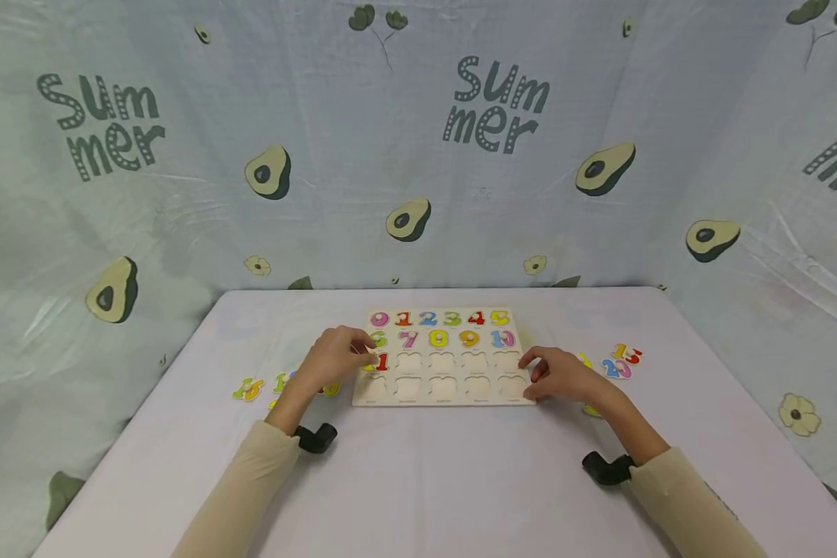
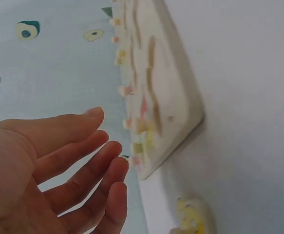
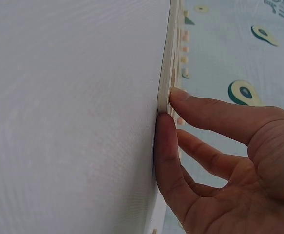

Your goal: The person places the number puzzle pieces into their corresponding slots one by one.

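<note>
A wooden number puzzle board point(image 1: 444, 396) lies flat with its top two rows filled by coloured numbers and an 11 piece point(image 1: 380, 362) at the left of the third row. My left hand point(image 1: 338, 358) hovers over the board's left edge beside that piece. In the left wrist view its fingers are loosely bent, apart from the board, with nothing between them. At the near right corner, my right hand point(image 1: 561, 376) holds the board's edge. The right wrist view shows the thumb point(image 3: 180, 94) on top of the board and the index finger against its side.
Loose number pieces lie left of the board, among them a yellow-orange piece point(image 1: 249, 389). On the right are a blue-and-pink 20 point(image 1: 616, 369) and a red-and-yellow piece point(image 1: 628, 354). A printed cloth point(image 1: 335, 232) hangs behind the white table point(image 1: 425, 480).
</note>
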A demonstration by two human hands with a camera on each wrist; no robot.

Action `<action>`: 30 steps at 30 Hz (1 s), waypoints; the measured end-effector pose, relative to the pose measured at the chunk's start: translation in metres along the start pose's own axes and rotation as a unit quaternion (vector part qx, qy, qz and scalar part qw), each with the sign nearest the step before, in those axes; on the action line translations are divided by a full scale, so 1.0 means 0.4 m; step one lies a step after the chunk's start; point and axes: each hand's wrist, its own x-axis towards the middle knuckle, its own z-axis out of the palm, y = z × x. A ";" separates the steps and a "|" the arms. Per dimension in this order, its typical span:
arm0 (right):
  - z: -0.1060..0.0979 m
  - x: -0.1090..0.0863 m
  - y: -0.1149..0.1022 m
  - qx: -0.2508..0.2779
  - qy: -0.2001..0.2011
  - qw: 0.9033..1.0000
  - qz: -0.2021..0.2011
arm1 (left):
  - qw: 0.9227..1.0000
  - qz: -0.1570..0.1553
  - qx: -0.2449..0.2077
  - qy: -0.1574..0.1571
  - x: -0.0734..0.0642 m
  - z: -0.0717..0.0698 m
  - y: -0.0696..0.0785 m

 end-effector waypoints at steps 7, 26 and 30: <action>0.001 0.005 0.000 -0.002 -0.002 1.000 -0.003 | 0.999 0.012 -0.016 0.044 -0.026 -0.051 -0.005; -0.005 0.004 0.003 0.000 -0.010 1.000 -0.005 | 0.994 -0.051 -0.014 0.097 -0.148 -0.145 -0.161; 0.000 0.003 0.001 0.003 -0.011 1.000 -0.007 | 0.994 -0.065 -0.007 0.083 -0.163 -0.140 -0.192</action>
